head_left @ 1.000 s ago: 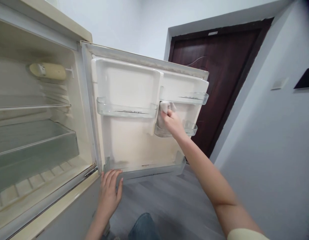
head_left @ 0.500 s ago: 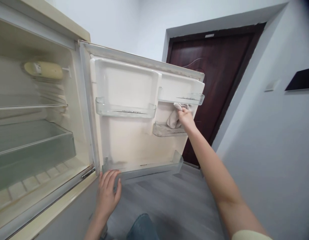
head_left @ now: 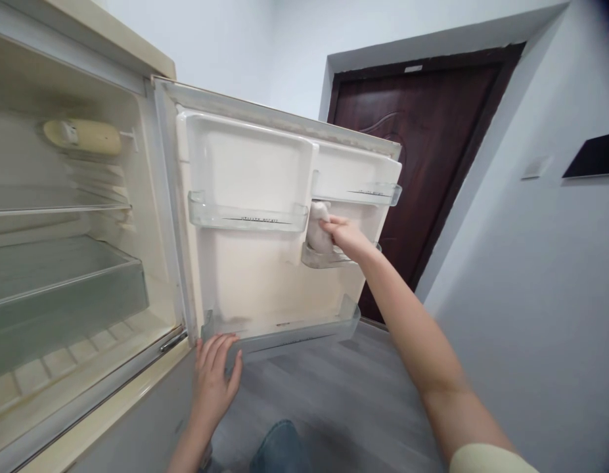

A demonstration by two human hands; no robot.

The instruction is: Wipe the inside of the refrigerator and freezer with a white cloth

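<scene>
A crumpled whitish cloth point(head_left: 318, 230) is pinched in my right hand point(head_left: 347, 236). It touches the inside of the open fridge door point(head_left: 259, 269), at the left end of the small middle door shelf point(head_left: 328, 261). The cloth's lower end dips behind that shelf's clear front. My left hand point(head_left: 216, 374) rests with its fingertips on the left end of the bottom door shelf point(head_left: 294, 338). Its thumb stands apart from the fingers, and nothing is held in it.
Left of the door is the fridge interior, with a glass shelf point(head_left: 52, 200), a clear drawer point(head_left: 67, 289) and a yellowish lamp cover point(head_left: 82, 136). Two more door shelves sit higher up. A dark red room door point(head_left: 432, 131) stands behind, and my knee point(head_left: 282, 450) shows below.
My right hand has moved left with the cloth, from the middle of the small door shelf to its left end. My left hand has hardly moved.
</scene>
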